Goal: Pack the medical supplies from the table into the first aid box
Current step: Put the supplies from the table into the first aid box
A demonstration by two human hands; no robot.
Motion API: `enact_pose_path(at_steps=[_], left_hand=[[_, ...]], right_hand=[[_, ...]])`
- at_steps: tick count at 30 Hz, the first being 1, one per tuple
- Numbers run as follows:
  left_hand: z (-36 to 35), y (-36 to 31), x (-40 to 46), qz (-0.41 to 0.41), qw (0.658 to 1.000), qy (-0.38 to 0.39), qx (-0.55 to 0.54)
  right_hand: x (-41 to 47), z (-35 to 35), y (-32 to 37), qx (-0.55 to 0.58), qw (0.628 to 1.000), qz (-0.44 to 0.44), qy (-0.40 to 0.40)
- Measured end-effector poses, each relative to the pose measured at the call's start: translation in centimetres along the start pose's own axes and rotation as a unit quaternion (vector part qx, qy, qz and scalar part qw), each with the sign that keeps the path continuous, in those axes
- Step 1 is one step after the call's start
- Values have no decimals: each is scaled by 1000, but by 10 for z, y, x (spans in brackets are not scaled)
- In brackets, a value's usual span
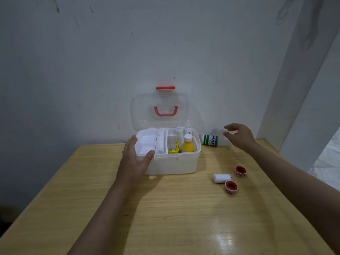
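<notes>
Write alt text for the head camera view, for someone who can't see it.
A person's left hand steadies an open white first aid box on a wooden table, while the right hand reaches for a white bottle lying on its side beside the box. A gauze roll and two red tape rolls lie unpacked.

Hands (137, 159) beside open box (171, 162)

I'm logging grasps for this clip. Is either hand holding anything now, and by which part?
Left hand steadies the first aid box at its front-left corner. Right hand holds nothing.
</notes>
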State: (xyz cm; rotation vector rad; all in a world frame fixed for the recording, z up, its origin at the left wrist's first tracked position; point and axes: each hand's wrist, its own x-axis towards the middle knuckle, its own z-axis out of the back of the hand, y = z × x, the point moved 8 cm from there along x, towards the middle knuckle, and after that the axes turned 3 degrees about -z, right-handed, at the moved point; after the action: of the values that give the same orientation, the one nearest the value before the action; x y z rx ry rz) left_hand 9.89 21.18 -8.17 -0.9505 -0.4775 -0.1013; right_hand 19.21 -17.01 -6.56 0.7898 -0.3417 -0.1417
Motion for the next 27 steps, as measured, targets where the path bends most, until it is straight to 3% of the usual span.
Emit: enact_pose_path(at_steps=[5,11,15,21,27], left_hand=[[0,-4,-2,6,1000,-5,-1],[0,-2,-2,13,1000,-1,5],[0,-2,-1,8,1000,-1,6],[0,-3,-2,3,1000,-1,6],[0,-2,0,-3,1000,-4,-7]], right_hand=[[-8,-21,-36,-61,995,-46,72],[-13,-18,-43,19,998,-45,43],[-17,6,-35,136,989,-51,-25],[-32,44,4,180,983,2,-47],[-55,61,61,208,974,85,-7]])
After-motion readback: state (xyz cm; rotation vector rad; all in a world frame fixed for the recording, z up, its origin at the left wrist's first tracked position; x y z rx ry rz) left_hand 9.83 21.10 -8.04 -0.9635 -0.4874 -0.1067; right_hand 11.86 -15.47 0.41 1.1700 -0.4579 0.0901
